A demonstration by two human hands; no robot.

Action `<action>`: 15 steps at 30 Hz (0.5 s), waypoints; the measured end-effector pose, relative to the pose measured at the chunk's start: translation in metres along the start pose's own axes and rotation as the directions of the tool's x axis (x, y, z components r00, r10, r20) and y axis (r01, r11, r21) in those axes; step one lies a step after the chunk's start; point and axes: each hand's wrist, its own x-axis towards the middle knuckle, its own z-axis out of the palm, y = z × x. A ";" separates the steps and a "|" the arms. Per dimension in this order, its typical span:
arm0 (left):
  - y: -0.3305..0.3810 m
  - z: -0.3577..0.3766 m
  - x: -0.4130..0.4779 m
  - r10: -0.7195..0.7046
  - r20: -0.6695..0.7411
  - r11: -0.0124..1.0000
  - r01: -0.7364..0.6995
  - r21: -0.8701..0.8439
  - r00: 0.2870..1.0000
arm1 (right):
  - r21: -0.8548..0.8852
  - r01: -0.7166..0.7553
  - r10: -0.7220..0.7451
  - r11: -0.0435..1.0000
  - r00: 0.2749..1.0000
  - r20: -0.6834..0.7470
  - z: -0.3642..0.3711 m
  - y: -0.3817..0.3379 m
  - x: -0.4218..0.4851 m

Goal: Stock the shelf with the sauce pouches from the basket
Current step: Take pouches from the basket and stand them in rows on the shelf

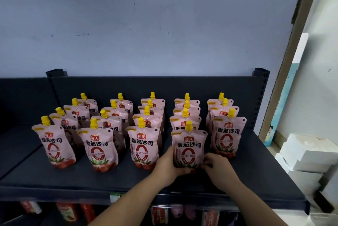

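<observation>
Several pink sauce pouches with yellow caps stand upright in rows on the dark shelf [54, 180]. The front pouch of the fourth row [189, 145] stands near the shelf's front. My left hand [169, 165] grips its lower left side and bottom. My right hand [216, 165] touches its lower right corner with curled fingers. Its neighbours are another front pouch [144, 145] on the left and one [227, 136] on the right. The basket is out of view.
A grey wall rises behind the shelf. White boxes [311, 154] are stacked to the right of the shelf end. Below the shelf's front edge a lower shelf holds red bottles and packets [159, 215].
</observation>
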 end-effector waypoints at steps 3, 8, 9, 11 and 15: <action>0.002 0.000 -0.001 0.002 -0.005 1.000 -0.002 0.001 1.000 | 0.005 -0.006 0.006 1.000 1.000 -0.002 0.000 -0.001 0.000; 0.006 -0.001 -0.008 -0.040 -0.008 0.998 0.040 0.040 0.999 | 0.034 -0.004 0.003 0.999 1.000 0.020 -0.004 -0.002 -0.005; 0.007 -0.001 -0.011 -0.053 -0.015 0.997 0.054 0.048 0.998 | 0.037 -0.008 0.007 0.999 1.000 0.025 -0.006 -0.003 -0.006; 0.010 -0.003 -0.016 -0.076 -0.032 0.995 0.078 0.062 0.997 | 0.044 -0.023 0.022 0.999 1.000 0.022 -0.014 -0.002 -0.009; 0.018 -0.014 -0.041 -0.118 0.010 0.980 0.114 0.165 0.993 | -0.158 -0.028 0.055 0.987 0.984 0.169 -0.037 0.000 -0.020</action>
